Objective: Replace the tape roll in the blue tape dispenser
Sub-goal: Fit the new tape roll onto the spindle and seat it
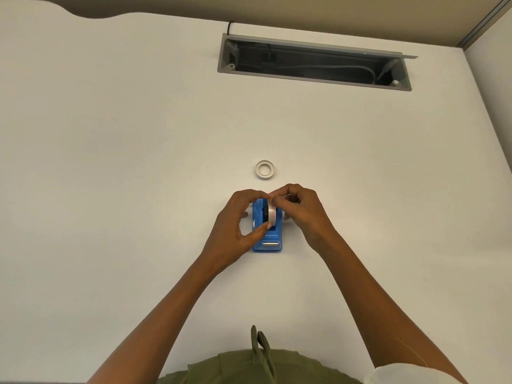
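The blue tape dispenser (267, 239) stands on the white desk (138, 162), its cutter end toward me. A white tape roll (271, 214) sits upright in its cradle. My left hand (235, 225) curls over the dispenser from the left, thumb and fingertips pinching the roll front and back. My right hand (302, 212) comes in from the right, its fingertips pinching the top far edge of the same roll. A second tape ring (265, 169) lies flat on the desk just beyond the dispenser, apart from both hands.
An open grey cable tray (313, 62) with wires inside is sunk into the desk at the back. A wall panel (493, 106) borders the desk on the right. My green clothing (249, 367) is at the near edge.
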The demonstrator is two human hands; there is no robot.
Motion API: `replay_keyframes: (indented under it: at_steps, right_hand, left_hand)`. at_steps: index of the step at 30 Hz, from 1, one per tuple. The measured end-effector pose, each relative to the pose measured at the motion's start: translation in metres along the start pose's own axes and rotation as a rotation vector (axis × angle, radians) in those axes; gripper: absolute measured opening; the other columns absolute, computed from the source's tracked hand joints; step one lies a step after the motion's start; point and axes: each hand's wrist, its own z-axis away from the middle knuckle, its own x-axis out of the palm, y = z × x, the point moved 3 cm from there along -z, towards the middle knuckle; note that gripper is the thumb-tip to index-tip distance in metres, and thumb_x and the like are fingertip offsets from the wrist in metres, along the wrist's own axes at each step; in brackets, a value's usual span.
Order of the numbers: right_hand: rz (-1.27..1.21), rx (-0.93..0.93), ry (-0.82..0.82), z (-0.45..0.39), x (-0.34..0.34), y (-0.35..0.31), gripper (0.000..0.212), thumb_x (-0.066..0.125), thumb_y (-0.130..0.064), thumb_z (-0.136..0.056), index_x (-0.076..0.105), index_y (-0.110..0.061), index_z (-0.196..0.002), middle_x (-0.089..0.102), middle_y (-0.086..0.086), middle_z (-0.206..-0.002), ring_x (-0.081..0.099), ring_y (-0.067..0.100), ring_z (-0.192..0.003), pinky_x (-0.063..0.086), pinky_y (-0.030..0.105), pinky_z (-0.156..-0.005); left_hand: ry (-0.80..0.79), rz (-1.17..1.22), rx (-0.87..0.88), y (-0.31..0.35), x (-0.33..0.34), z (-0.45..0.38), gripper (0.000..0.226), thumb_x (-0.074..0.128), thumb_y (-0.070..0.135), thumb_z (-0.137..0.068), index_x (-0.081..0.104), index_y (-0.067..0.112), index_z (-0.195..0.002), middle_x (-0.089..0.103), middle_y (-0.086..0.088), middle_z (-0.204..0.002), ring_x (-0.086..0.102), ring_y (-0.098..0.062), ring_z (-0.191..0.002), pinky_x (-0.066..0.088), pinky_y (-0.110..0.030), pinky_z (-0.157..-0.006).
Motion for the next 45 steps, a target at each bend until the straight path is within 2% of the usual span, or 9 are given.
replay_keyframes:
  at_steps: [5,9,12,20,27,32,37,41,45]
  right_hand:
    - [-0.089,-0.038,0.001,0.006,-0.003,0.004,0.007,0.065,-0.02,-0.086,0.066,-0.021,-0.092,0.068,0.0,-0.096,0.06,0.02,-0.092,0.049,0.03,-0.074]
    - [-0.053,-0.169,-0.02,0.016,-0.004,0.007,0.019,0.055,-0.005,-0.089,0.066,-0.021,-0.088,0.064,-0.008,-0.102,0.059,0.01,-0.097,0.048,0.023,-0.076]
    - [-0.019,-0.237,-0.02,0.022,-0.007,0.01,0.031,0.051,0.006,-0.086,0.069,-0.019,-0.085,0.062,-0.001,-0.111,0.056,0.008,-0.11,0.05,0.023,-0.078]
    - [0.038,-0.275,-0.02,0.025,-0.008,0.012,0.036,0.052,0.005,-0.085,0.067,-0.023,-0.102,0.06,0.003,-0.118,0.055,0.005,-0.111,0.052,0.029,-0.083]
    - [0.085,-0.25,-0.032,0.021,-0.007,0.017,0.035,0.052,0.001,-0.089,0.063,-0.025,-0.11,0.059,0.002,-0.118,0.057,0.008,-0.107,0.05,0.021,-0.084]
    - [0.061,-0.236,-0.026,0.02,-0.006,0.017,0.033,0.051,0.0,-0.09,0.063,-0.023,-0.111,0.059,0.003,-0.117,0.056,0.003,-0.106,0.047,0.009,-0.082]
    - [-0.089,-0.186,-0.066,0.024,-0.008,0.017,0.036,0.05,-0.013,-0.083,0.064,-0.015,-0.117,0.06,0.002,-0.125,0.057,0.009,-0.109,0.049,0.019,-0.083]
    - [-0.015,-0.241,-0.08,0.029,-0.007,0.016,0.032,0.051,-0.011,-0.078,0.067,-0.025,-0.102,0.058,0.001,-0.125,0.054,0.006,-0.115,0.049,0.027,-0.089]
    - [0.02,-0.263,-0.082,0.027,-0.007,0.019,0.032,0.057,-0.011,-0.078,0.066,-0.024,-0.106,0.057,0.003,-0.126,0.054,0.009,-0.115,0.051,0.031,-0.084]
  left_hand:
    - [0.01,-0.034,0.037,0.002,-0.002,0.0,0.033,0.064,0.03,-0.082,0.056,0.033,-0.114,0.054,0.01,-0.119,0.051,-0.004,-0.111,0.049,-0.021,-0.085]
    - [0.016,-0.044,0.018,0.002,-0.002,-0.001,0.031,0.061,0.035,-0.083,0.054,0.04,-0.113,0.052,0.018,-0.115,0.05,0.0,-0.109,0.049,-0.019,-0.083]
    - [0.019,-0.05,0.009,0.003,-0.001,-0.003,0.031,0.059,0.038,-0.083,0.049,0.049,-0.11,0.051,0.022,-0.113,0.05,0.002,-0.108,0.048,-0.015,-0.082]
    - [0.037,-0.057,-0.016,-0.001,0.0,-0.002,0.036,0.06,0.037,-0.081,0.054,0.034,-0.117,0.053,0.009,-0.117,0.051,0.001,-0.108,0.047,-0.014,-0.084]
    - [0.042,0.032,-0.027,0.0,0.0,-0.001,0.05,0.066,0.036,-0.078,0.041,0.047,-0.12,0.051,0.012,-0.124,0.051,0.001,-0.111,0.046,-0.012,-0.084]
    - [0.028,-0.042,-0.011,-0.004,0.001,0.001,0.037,0.064,0.033,-0.079,0.055,0.034,-0.115,0.051,0.006,-0.122,0.048,-0.002,-0.113,0.048,-0.02,-0.086]
    - [0.018,-0.041,-0.024,-0.002,-0.002,-0.002,0.036,0.063,0.035,-0.08,0.049,0.047,-0.111,0.049,0.008,-0.121,0.048,0.001,-0.111,0.047,-0.017,-0.084]
    - [0.016,-0.028,-0.059,-0.002,-0.001,-0.002,0.035,0.059,0.04,-0.08,0.054,0.037,-0.115,0.051,0.007,-0.121,0.05,-0.004,-0.111,0.046,-0.016,-0.084]
    - [0.007,-0.02,-0.062,-0.004,0.0,-0.002,0.038,0.062,0.034,-0.082,0.054,0.033,-0.119,0.052,0.004,-0.121,0.05,-0.006,-0.112,0.047,-0.022,-0.086]
